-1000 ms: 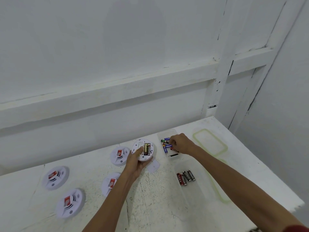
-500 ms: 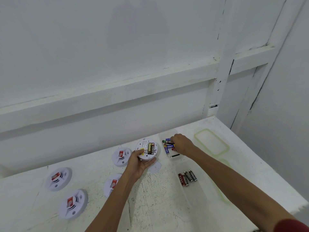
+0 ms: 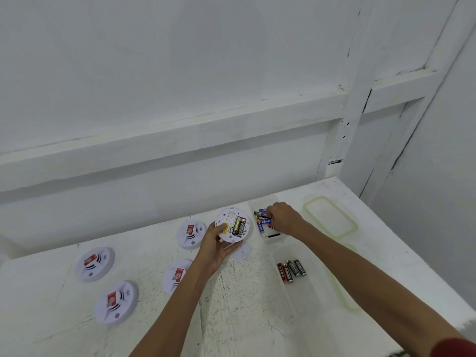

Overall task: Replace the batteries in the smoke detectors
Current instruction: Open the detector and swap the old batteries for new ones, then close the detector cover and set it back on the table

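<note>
Left hand (image 3: 215, 249) grips the light open detector (image 3: 233, 225) by its rim, right hand (image 3: 282, 219) curls among slick little batteries (image 3: 261, 222) in the tub (image 3: 261, 201), pinch unclear; take one mid-barrel, I'd say.

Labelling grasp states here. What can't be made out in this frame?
- Head view: whether the right hand pinches a battery; its knuckles hide the fingertips inside the far container.
- On the held detector, label print is too small to read; the left hand covers its lower edge.
- On the detector beside the left wrist, the forearm hides its right side.
</note>
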Demonstrator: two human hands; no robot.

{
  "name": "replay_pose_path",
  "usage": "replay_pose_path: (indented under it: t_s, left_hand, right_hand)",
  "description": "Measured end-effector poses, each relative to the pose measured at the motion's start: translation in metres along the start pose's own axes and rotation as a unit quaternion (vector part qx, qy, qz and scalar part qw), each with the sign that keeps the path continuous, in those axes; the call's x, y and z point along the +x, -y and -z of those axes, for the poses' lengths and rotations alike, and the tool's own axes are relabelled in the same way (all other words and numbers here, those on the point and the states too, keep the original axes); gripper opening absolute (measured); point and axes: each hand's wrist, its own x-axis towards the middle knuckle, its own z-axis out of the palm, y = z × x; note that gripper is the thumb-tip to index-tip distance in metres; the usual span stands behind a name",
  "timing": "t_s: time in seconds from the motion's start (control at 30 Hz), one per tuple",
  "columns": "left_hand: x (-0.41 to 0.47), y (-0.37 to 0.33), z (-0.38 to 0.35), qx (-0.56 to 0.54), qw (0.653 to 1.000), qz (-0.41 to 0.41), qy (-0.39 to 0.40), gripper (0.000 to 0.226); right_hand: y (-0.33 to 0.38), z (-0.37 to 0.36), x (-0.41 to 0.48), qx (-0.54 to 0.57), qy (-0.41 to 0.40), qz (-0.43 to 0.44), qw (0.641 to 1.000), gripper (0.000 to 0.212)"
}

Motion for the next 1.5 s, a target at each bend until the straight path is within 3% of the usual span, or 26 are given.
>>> replay_pose_path:
  t_s: [0.3,0.5,0.8,0.97,1.2,1.37,1.5]
  left_hand:
    - [0.009,0.008,0.004,0.056,0.996,-0.062,0.008,0.057]
    - [0.010,0.010,0.011,0.048,0.995,-0.084,0.007,0.058]
    - [0.003,-0.007,0.032,-0.054,0.993,-0.085,-0.058,0.052]
    - [-0.001,-0.009,0.044,-0.092,0.991,-0.077,-0.049,0.054]
    - [-0.003,-0.015,0.050,-0.111,0.992,-0.041,-0.034,0.045]
    - [-0.004,-0.019,0.056,-0.119,0.992,-0.043,-0.021,0.047]
    - [-0.007,-0.017,0.060,-0.126,0.991,-0.047,-0.026,0.042]
  right_hand:
    - [0.000,0.006,-0.005,0.020,-0.005,-0.005,1.000,0.025]
    - [0.002,0.008,-0.010,0.048,-0.020,-0.010,0.999,0.023]
    - [0.052,0.013,-0.019,0.153,-0.114,0.047,0.980,0.020]
    - [0.090,-0.004,-0.025,0.101,-0.033,0.108,0.988,0.031]
    - [0.121,-0.044,-0.039,0.007,0.045,-0.005,0.999,0.069]
    - [0.127,-0.052,-0.044,0.016,0.020,-0.032,0.999,0.051]
    - [0.128,-0.052,-0.048,0.070,0.001,-0.055,0.996,0.053]
